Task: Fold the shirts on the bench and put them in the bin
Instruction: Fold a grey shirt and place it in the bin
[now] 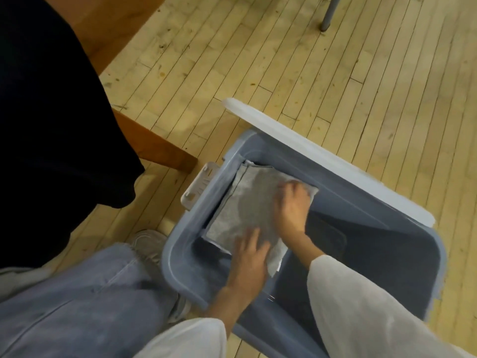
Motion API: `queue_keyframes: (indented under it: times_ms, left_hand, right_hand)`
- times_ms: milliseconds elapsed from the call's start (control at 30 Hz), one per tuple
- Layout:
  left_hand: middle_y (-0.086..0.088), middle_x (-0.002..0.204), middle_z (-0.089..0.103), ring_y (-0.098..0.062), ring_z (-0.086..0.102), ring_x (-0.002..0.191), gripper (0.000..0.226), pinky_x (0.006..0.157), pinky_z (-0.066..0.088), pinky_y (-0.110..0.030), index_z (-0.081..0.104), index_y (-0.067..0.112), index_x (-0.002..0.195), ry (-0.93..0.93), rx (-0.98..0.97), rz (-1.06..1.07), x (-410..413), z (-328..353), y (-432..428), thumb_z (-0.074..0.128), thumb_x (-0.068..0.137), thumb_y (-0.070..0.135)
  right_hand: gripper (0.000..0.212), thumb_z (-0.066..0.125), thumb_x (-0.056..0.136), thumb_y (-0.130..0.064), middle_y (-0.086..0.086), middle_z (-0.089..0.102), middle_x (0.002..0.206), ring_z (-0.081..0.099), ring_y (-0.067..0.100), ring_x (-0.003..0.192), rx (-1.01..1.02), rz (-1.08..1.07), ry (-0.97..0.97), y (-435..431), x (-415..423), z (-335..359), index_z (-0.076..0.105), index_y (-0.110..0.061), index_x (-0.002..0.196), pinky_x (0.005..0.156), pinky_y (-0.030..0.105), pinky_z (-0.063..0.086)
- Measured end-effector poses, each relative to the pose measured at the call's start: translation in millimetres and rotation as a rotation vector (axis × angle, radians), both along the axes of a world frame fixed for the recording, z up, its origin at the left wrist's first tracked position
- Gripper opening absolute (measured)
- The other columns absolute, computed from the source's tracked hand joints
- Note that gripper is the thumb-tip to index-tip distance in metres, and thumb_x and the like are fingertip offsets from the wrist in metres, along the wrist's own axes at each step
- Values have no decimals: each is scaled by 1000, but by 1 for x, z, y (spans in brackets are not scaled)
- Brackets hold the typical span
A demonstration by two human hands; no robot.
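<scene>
The floor (284,60) is laid with pale, narrow wooden boards, flecked with dark scuffs. A brown wooden bench (111,29) is set at upper left; a grey metal leg (328,14) is seen top right.

Centre: folded shirt (245,210) showing heathered grey, bin (175,254) reading slate blue, lid (322,156) white. Upper left: garment (51,99) showing plain black over orange-brown bench (116,29). Floor (335,60) showing pale yellow planks; jeans (77,306) faded blue; sleeves (374,306) off-white.
</scene>
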State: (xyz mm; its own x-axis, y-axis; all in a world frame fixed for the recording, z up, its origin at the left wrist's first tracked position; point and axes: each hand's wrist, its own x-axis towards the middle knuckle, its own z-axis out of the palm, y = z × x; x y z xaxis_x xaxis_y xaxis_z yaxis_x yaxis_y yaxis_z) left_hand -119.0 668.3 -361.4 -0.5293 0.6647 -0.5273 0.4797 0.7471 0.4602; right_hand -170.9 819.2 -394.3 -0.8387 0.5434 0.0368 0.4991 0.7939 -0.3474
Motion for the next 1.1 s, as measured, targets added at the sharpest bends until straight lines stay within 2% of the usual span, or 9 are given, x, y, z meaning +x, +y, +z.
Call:
queue_keyframes:
  times_ms: [100,200,400,500,633,767,867,1000,1100]
  left_hand:
    - [-15,158,-12,-46,-5,143,51,115,3,-58,40,36,142,-62,-118,-52,-9,-12,-6,48,95,19]
    - [-6,155,-27,-48,-22,138,52,112,-9,-59,29,40,146,-181,-164,-142,-4,-16,-6,41,99,22]
    - [-5,157,-21,-49,-20,139,52,112,-4,-63,24,27,150,-323,-308,-39,-8,-10,17,37,100,30]
    - [-9,158,15,-38,14,143,45,116,18,-50,42,18,142,-413,-257,262,-27,13,16,39,98,24]
    - [-16,115,65,-33,59,108,29,87,47,-31,67,3,108,-465,139,908,-79,82,-12,44,96,14]
    - [-16,92,67,-26,60,97,25,68,38,-24,65,-1,93,-252,463,1132,-113,199,-71,42,97,9]
    - [-13,89,71,-27,65,91,22,68,43,-34,70,5,91,127,536,1150,-100,269,-150,48,93,11]
    - [-2,102,62,-17,57,92,21,81,47,-32,66,9,99,601,458,1211,-64,302,-278,47,91,5]
    - [-6,121,53,-21,53,108,25,92,41,-27,64,8,111,693,205,1353,-28,307,-371,48,92,6]
  right_hand:
    - [53,48,95,-35,17,22,155,18,42,142,14,442,-283,-28,-27,-13,36,-18,144,111,65,13]
    - [69,23,94,-63,4,-21,158,-20,35,143,-5,429,-657,-32,-51,-28,-6,-36,150,106,68,-11]
    - [65,37,98,-44,5,-9,160,-10,32,146,43,405,-667,-29,-50,-17,2,-32,151,112,63,-1]
    - [61,49,93,-20,9,11,157,13,34,143,-93,308,-506,-29,-48,14,22,-24,148,116,51,16]
    - [18,49,87,-1,6,65,91,63,17,82,-520,74,54,-72,-56,114,65,-9,91,72,36,52]
    - [32,47,80,8,-5,62,66,58,0,61,-817,204,274,-161,-58,230,59,-18,66,60,13,45]
    - [32,46,76,6,-8,61,64,57,5,63,-948,434,336,-231,-63,301,58,-21,64,64,19,45]
    - [21,50,84,-2,2,68,79,65,23,71,-951,742,91,-323,-75,349,66,-15,81,67,39,55]
    - [20,55,91,-16,1,65,102,62,17,94,-695,961,-132,-398,-71,356,65,-13,107,71,23,48]
